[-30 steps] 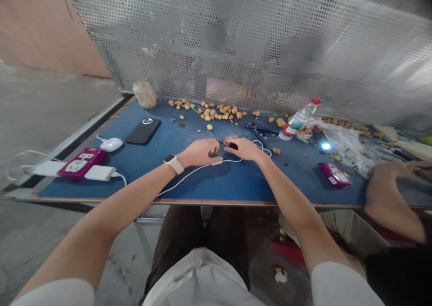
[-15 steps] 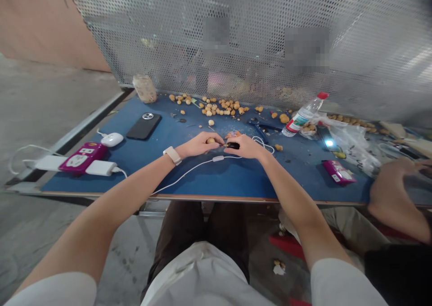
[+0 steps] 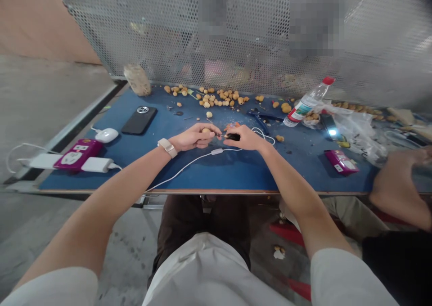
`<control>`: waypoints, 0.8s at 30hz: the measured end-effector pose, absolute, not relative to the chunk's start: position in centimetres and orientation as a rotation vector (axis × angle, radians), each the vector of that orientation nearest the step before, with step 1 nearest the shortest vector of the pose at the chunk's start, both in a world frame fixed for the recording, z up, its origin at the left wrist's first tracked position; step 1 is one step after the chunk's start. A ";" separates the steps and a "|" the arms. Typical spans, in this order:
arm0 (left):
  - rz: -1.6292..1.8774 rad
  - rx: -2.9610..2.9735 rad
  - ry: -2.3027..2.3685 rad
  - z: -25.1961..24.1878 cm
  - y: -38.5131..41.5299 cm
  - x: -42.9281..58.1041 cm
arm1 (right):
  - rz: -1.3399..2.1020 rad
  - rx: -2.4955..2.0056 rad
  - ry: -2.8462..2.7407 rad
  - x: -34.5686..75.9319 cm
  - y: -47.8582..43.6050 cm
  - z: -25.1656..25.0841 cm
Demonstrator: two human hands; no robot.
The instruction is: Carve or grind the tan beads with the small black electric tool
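Observation:
My left hand [image 3: 193, 137] is closed around a small tan gourd [image 3: 205, 131], most of it hidden by the fingers. In my right hand [image 3: 248, 138] is a black-handled tool [image 3: 233, 137], its thin tip directed left at the gourd. Whether the tip touches the gourd I cannot tell. A white cord [image 3: 217, 151] with an inline switch runs over the table just below both hands. Orange scraps [image 3: 232, 126] and pale dust lie right behind the hands. A single small gourd [image 3: 209, 114] sits a little farther back.
Several small gourds [image 3: 226, 96] line the mesh panel [image 3: 162, 27]. On the left are a phone [image 3: 139, 120], a jar [image 3: 137, 79] and a purple power strip [image 3: 79, 154]. Blue-handled pliers [image 3: 260, 118], a bottle [image 3: 308, 102] and another person's arm [image 3: 398, 184] are to the right.
The camera view has shifted slightly. My left fingers have curled and the gourd sits a bit differently in them. My right hand keeps its hold on the tool.

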State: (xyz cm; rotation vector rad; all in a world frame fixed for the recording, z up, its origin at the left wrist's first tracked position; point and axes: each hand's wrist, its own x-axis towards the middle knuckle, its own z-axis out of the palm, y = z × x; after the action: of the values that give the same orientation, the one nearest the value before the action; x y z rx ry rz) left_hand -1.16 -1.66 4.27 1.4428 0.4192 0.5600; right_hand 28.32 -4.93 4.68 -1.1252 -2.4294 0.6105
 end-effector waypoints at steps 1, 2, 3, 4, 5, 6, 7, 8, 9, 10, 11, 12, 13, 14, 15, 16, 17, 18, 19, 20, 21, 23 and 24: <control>0.573 1.463 0.428 4.2 -1.6 -1.2 | 0.615 -1.109 -2.426 28.3 -5.0 4.7; 0.587 1.485 0.440 4.2 -1.6 -1.2 | 0.619 -1.093 -2.424 28.3 -5.0 4.7; 0.600 1.505 0.451 4.2 -1.6 -1.3 | 0.622 -1.081 -2.423 28.2 -5.0 4.7; 0.606 1.518 0.456 4.2 -1.6 -1.3 | 0.625 -1.073 -2.422 28.2 -5.0 4.7; 0.603 1.523 0.454 4.2 -1.6 -1.3 | 0.624 -1.070 -2.423 28.2 -5.0 4.7; 0.591 1.519 0.446 4.2 -1.6 -1.4 | 0.621 -1.073 -2.426 28.2 -5.0 4.7; 0.575 1.510 0.433 4.2 -1.6 -1.4 | 0.616 -1.081 -2.431 28.3 -4.9 4.6; 0.561 1.498 0.421 4.3 -1.6 -1.5 | 0.611 -1.095 -2.434 28.3 -4.9 4.6; 0.554 1.488 0.414 4.4 -1.6 -1.5 | 0.604 -1.121 -2.438 28.4 -4.8 4.5; 0.557 1.480 0.416 4.4 -1.6 -1.5 | 0.593 -1.161 -2.440 28.4 -4.7 4.4; 0.567 1.475 0.424 4.5 -1.7 -1.5 | 0.573 -1.215 -2.439 28.5 -4.6 4.3; 0.576 1.472 0.439 4.5 -1.7 -1.4 | 0.539 -1.277 -2.434 28.7 -4.5 4.2; 0.581 1.470 0.457 4.6 -1.8 -1.2 | 0.490 -1.340 -2.420 28.8 -4.3 4.1; 0.581 1.469 0.477 4.5 -1.9 -1.0 | 0.429 -1.390 -2.395 28.9 -4.2 4.0; 0.579 1.469 0.497 4.5 -2.0 -0.8 | 0.371 -1.416 -2.362 29.0 -4.1 3.9; 0.578 1.468 0.514 4.4 -2.2 -0.6 | 0.330 -1.411 -2.326 29.0 -4.0 3.8; 0.580 1.467 0.526 4.3 -2.3 -0.4 | 0.319 -1.377 -2.294 28.9 -4.0 3.8; 0.585 1.463 0.534 4.2 -2.4 -0.2 | 0.338 -1.321 -2.271 28.7 -4.1 3.7; 0.592 1.457 0.536 4.1 -2.5 0.0 | 0.377 -1.254 -2.259 28.5 -4.2 3.7; 0.599 1.448 0.530 4.0 -2.5 0.1 | 0.426 -1.188 -2.255 28.2 -4.4 3.7; 0.604 1.437 0.518 3.8 -2.5 0.1 | 0.471 -1.134 -2.250 27.9 -4.6 3.8; 0.609 1.414 0.475 3.7 -2.3 0.1 | 0.528 -1.082 -2.225 27.3 -5.1 3.9; 0.609 1.405 0.451 3.6 -2.3 0.0 | 0.547 -1.076 -2.206 27.1 -5.2 3.9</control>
State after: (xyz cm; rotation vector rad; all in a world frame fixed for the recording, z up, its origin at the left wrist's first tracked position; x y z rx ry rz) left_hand 0.03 -2.27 3.60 1.4046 0.4507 0.6090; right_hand 27.10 -5.22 3.94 -1.0761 -2.2062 0.5465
